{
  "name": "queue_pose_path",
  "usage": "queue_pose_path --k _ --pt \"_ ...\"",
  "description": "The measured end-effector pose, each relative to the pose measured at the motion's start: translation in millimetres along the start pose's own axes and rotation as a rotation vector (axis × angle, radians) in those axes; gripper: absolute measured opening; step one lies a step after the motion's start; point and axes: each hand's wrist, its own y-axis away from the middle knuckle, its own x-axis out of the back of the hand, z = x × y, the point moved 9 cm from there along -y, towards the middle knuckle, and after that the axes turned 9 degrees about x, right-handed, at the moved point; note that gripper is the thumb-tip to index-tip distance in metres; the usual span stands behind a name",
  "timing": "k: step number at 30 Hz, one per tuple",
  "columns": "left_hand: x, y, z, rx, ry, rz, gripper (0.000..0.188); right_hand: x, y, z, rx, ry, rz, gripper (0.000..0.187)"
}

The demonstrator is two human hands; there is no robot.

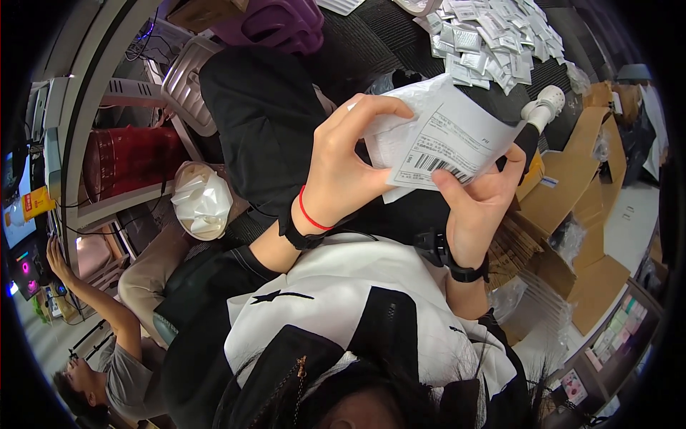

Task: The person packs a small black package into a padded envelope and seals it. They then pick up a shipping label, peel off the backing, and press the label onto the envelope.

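My left hand (336,161) is closed on a white plastic mailing packet (386,136), its fingers bent over the top and its thumb at the lower edge. Over the packet's right part lies a white printed label sheet (450,132) with a barcode, its right side curling up. My right hand (482,204) pinches that label, the thumb pressing on it beside the barcode and the other fingers mostly behind. Whether the label sticks to the packet I cannot tell. Both are held up in front of my lap.
A heap of white packets (493,43) lies on the dark floor, far right. Open cardboard boxes (579,207) stand at the right. On the left are a bin with a white liner (204,204), a purple plastic stool (275,25) and a seated co-worker (128,379) at a desk.
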Motion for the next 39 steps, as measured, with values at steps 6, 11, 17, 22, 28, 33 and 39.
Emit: queue_pose_path --k 6,11,17,22,28,33,39 --pt "3.4 1.9 4.8 -0.036 -0.095 -0.002 0.046 -5.0 2.1 -5.8 0.058 0.181 -0.064 0.071" --pt "4.4 -1.1 -6.4 -0.003 -0.039 0.024 0.046 19.0 6.7 -13.1 0.209 0.113 -0.013 0.073" --pt "11.6 -2.6 -7.6 0.040 -0.095 0.029 0.049 35.6 -2.5 -34.8 0.296 -0.064 0.075 0.069" --pt "5.9 -1.9 -4.5 -0.012 -0.082 0.037 0.046 2.7 1.0 -4.9 0.041 -0.110 0.079 0.070" --pt "1.6 -0.1 1.1 -0.024 -0.080 0.010 0.045 -0.1 2.3 1.0 0.074 0.132 0.032 0.067" --pt "-1.0 -5.0 -14.4 0.113 -0.050 -0.037 0.040 47.6 14.2 -34.5 0.347 0.022 0.227 0.046" --pt "-6.3 -1.0 -32.5 0.343 0.086 -0.171 0.029 91.9 -0.1 -50.2 0.334 -0.391 0.306 0.034"
